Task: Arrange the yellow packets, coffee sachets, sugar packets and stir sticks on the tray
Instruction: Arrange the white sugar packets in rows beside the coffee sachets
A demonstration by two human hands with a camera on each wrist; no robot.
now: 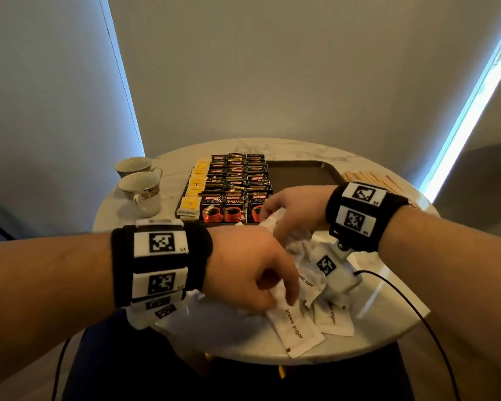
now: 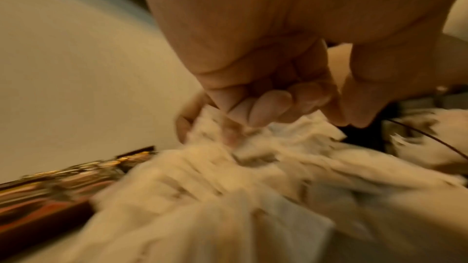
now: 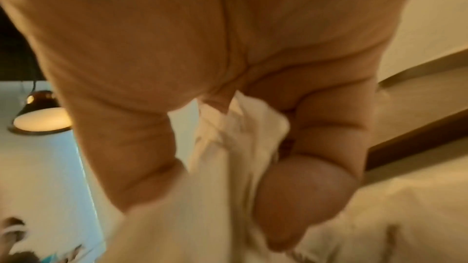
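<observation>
A round marble worktop (image 1: 287, 150) stands before grey walls and carries a dark tray (image 1: 307, 172). On the tray's left part lie yellow packets (image 1: 195, 185) and coffee sachets (image 1: 237, 195) in rows; stir sticks (image 1: 368, 178) lie on the worktop right of the tray. 2 cups (image 1: 141, 183) stand left. Sugar packets (image 1: 298, 331) are piled at the near edge. The right wrist view alone shows the right hand (image 1: 294, 209) fingers (image 3: 303, 191) pinching white packets. The left hand (image 1: 249, 270) fingers (image 2: 268, 107) curl into the pile; that view is blurred.
</observation>
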